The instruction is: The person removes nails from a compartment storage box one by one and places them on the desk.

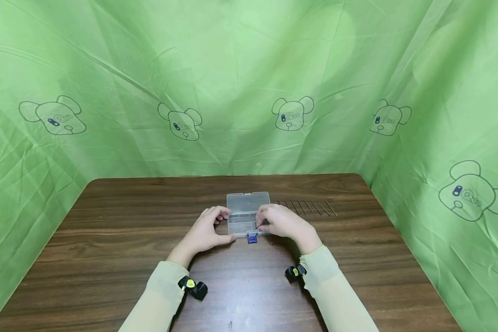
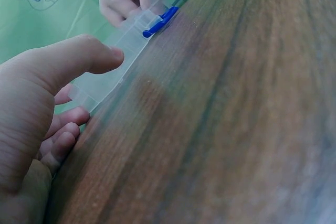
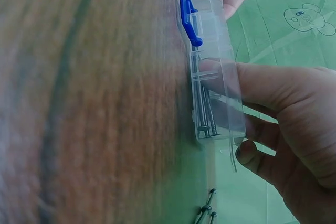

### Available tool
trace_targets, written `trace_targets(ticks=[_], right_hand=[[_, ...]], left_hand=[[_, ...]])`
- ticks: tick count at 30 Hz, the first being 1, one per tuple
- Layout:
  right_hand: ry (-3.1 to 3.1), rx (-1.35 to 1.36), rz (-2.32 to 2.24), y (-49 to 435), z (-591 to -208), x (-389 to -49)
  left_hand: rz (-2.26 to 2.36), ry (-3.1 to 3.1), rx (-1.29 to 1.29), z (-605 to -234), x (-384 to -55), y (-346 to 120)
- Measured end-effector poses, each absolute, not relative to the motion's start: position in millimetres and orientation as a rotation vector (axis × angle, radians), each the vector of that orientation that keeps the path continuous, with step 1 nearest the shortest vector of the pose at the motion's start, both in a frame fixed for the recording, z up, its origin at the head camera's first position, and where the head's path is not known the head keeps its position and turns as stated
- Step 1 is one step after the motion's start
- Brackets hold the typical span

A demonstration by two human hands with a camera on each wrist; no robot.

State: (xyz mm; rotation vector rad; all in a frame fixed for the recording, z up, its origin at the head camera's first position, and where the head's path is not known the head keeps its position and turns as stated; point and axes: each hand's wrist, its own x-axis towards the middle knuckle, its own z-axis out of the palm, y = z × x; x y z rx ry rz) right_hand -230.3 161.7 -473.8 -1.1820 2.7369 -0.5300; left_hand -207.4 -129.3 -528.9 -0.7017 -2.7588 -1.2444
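Observation:
A clear plastic compartment box (image 1: 241, 218) stands on the table with its lid (image 1: 249, 202) raised back and its blue latch (image 1: 252, 239) at the front. My left hand (image 1: 207, 230) grips the box's left end, thumb at the front corner and fingers behind. My right hand (image 1: 283, 220) reaches into the right end with bent fingers. Through the wall in the right wrist view, several nails (image 3: 206, 109) lie lengthwise in a compartment, the thumb (image 3: 252, 80) close at their ends. I cannot tell whether the right fingers pinch a nail.
Several more nails (image 1: 331, 208) lie spaced in a slanted row on the brown wooden table (image 1: 120, 230), right of the box. Some nail heads (image 3: 205, 212) show beyond the box in the right wrist view. A green curtain (image 1: 236, 69) surrounds the table's back and sides.

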Motion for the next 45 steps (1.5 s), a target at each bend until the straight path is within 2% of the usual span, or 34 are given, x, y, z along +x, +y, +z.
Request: trace_targets(ticks=[23,45], right_hand=[[2.646,-1.230,-0.719,172.9,-465.6,-231.9],[2.566,-1.133,-1.008,182.5,-455.0,-232.9]], left_hand=[[-1.218,-2.747,-0.717,-531.5,-208.4,-128.8],[-1.231,-2.761,-0.700,-529.3,-207.4,-130.4]])
